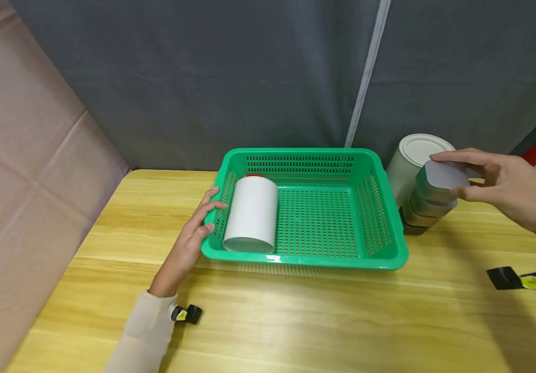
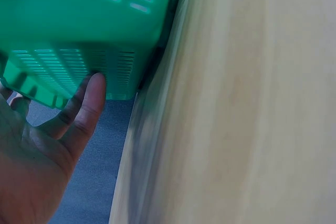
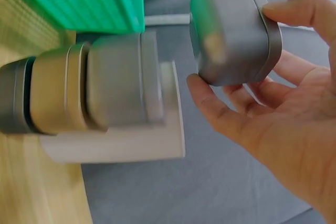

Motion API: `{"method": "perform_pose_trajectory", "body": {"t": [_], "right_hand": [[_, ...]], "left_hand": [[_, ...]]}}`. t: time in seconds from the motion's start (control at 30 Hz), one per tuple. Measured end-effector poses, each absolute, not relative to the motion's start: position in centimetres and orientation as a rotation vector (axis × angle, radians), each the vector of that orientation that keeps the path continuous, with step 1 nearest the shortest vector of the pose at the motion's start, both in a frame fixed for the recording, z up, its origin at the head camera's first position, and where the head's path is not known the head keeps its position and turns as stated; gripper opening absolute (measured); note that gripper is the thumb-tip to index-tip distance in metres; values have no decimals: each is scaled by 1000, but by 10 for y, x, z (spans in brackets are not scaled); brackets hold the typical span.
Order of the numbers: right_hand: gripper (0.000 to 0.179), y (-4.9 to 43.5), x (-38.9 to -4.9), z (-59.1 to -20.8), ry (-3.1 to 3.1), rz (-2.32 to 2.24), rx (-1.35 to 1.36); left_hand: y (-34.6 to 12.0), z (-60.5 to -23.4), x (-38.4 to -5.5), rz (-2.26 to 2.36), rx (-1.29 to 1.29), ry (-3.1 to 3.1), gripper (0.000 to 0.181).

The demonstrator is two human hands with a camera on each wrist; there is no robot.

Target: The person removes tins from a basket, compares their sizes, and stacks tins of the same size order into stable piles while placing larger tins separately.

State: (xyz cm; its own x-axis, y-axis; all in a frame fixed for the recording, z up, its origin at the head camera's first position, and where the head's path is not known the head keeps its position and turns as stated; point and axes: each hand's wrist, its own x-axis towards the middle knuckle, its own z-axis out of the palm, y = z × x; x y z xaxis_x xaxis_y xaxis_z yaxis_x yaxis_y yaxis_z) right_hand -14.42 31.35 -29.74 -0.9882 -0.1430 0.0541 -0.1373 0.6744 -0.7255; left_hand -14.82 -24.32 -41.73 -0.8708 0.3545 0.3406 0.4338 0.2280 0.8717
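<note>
Holding a gray tin [image 3: 233, 35] between the thumb and fingertips, the right hand [image 1: 512, 184] supports it just above a column of three similar tins. The right wrist view shows a visible gap between the held tin and the column. Column order, from the table upward: dark tin [image 3: 14, 95], gold tin [image 3: 55, 90], silver-gray tin [image 3: 115, 80]. The column stands just beside the right end of a green basket [image 1: 304, 262]; whether the two touch cannot be determined. An upright white canister [image 1: 402, 172] with a round lid stands directly behind the column.

The left hand [image 1: 192, 238] is positioned at the basket's left end, fingers extended and tips resting on the rim (one finger also lies against the outer side wall in the left wrist view). Inside the basket, against the left end, a white cylinder [image 1: 252, 210] lies on its side, flat base toward the near wall; a red part [image 1: 254, 175] shows at its far end. The basket rests on a wood-grain table [image 1: 296, 321], in front of a dark gray curtain [image 1: 212, 77].
</note>
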Motion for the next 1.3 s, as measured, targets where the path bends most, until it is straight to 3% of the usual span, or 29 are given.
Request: {"method": "perform_pose_trajectory", "body": {"t": [1.3], "right_hand": [[59,337,-151,-319,2791,-1347,-288]], "left_hand": [[-243,-418,-148,-1755,-768,-2405,43]]}}
